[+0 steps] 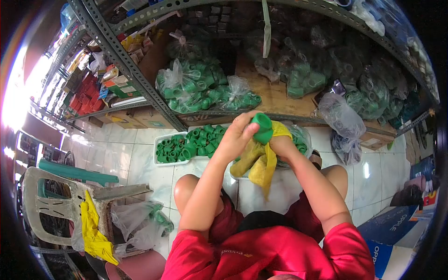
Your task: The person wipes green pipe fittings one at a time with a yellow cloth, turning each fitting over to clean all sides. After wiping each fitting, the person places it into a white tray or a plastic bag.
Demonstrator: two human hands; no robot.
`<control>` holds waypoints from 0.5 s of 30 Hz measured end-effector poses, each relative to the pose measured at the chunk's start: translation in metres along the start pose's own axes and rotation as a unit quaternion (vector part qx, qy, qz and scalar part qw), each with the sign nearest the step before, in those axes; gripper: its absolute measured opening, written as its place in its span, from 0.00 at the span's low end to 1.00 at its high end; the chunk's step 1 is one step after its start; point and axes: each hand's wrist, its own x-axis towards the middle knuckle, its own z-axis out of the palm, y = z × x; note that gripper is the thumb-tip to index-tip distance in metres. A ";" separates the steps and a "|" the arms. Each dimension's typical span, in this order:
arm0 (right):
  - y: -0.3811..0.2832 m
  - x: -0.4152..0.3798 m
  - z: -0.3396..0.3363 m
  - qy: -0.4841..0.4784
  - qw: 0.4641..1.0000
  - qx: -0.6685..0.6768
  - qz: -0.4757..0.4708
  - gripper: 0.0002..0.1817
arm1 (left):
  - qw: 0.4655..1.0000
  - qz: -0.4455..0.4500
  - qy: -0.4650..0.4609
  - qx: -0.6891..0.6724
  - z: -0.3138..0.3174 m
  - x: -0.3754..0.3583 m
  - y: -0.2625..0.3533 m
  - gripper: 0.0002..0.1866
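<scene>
My left hand (pixel 239 136) is closed round a green pipe fitting (pixel 262 128), its round opening facing up. Close on the right, my right hand (pixel 282 145) grips a yellow cloth (pixel 264 165), which hangs down below the fitting and partly wraps behind it. The fingertips of my right hand are hidden by the cloth. Beneath and to the left of my hands, a white tray (pixel 173 163) holds several small green fittings (pixel 201 141). Another container (pixel 305 140) with green pieces is partly hidden behind my right hand and the cloth.
Clear bags of green fittings (pixel 189 86) lie on a metal-framed shelf (pixel 135 70) ahead. At left stands a worn plastic chair (pixel 35 205) with a yellow cloth (pixel 93 228) over it. Blue-and-white boxes (pixel 387 228) are at right. Tiled floor (pixel 366 170) shows around my legs.
</scene>
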 end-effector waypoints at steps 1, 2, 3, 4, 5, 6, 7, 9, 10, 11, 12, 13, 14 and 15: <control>-0.003 -0.005 0.000 -0.062 0.979 0.183 0.066 0.12 | 0.999 0.032 -0.034 0.011 -0.001 -0.001 0.008 0.18; -0.001 -0.003 -0.002 -0.061 0.979 0.183 0.064 0.12 | 0.995 0.064 -0.069 0.023 -0.002 -0.001 0.014 0.18; 0.003 -0.002 -0.003 -0.080 0.972 0.210 0.075 0.11 | 0.994 0.060 -0.094 0.018 -0.004 -0.002 0.016 0.20; 0.002 -0.001 -0.003 -0.099 0.963 0.236 0.086 0.10 | 0.994 0.061 -0.094 0.017 -0.007 -0.003 0.015 0.20; -0.004 -0.005 0.001 -0.065 0.974 0.209 0.057 0.10 | 0.995 0.054 -0.085 -0.002 -0.011 -0.004 0.012 0.19; -0.004 -0.003 -0.001 -0.067 0.974 0.207 0.057 0.10 | 0.996 0.046 -0.075 -0.020 -0.014 -0.004 0.008 0.18; -0.001 0.001 -0.005 -0.012 0.997 -0.045 -0.067 0.11 | 0.996 0.032 -0.041 -0.071 -0.015 -0.005 0.001 0.23; 0.015 0.007 -0.012 0.085 0.880 -0.405 -0.235 0.14 | 0.995 -0.078 -0.022 -0.064 -0.022 -0.007 0.000 0.25; 0.008 0.004 -0.009 0.086 0.880 -0.404 -0.236 0.14 | 0.981 -0.186 -0.005 -0.059 -0.024 -0.007 0.000 0.28; -0.003 -0.002 -0.004 0.084 0.862 -0.449 -0.221 0.14 | 0.980 -0.195 -0.042 -0.014 -0.027 -0.006 0.001 0.32; -0.009 -0.005 -0.002 0.081 0.842 -0.493 -0.205 0.14 | 0.980 -0.196 -0.041 -0.015 -0.023 -0.008 0.004 0.32; -0.006 -0.003 0.002 0.084 0.820 -0.531 -0.198 0.14 | 0.981 -0.188 -0.028 0.050 -0.017 -0.010 0.010 0.32; -0.006 -0.003 0.001 0.083 0.820 -0.531 -0.199 0.14 | 0.977 -0.180 -0.014 0.114 -0.014 -0.011 0.013 0.32; -0.008 -0.003 -0.001 0.081 0.813 -0.542 -0.194 0.13 | 0.982 -0.143 -0.047 0.112 -0.016 -0.010 0.011 0.29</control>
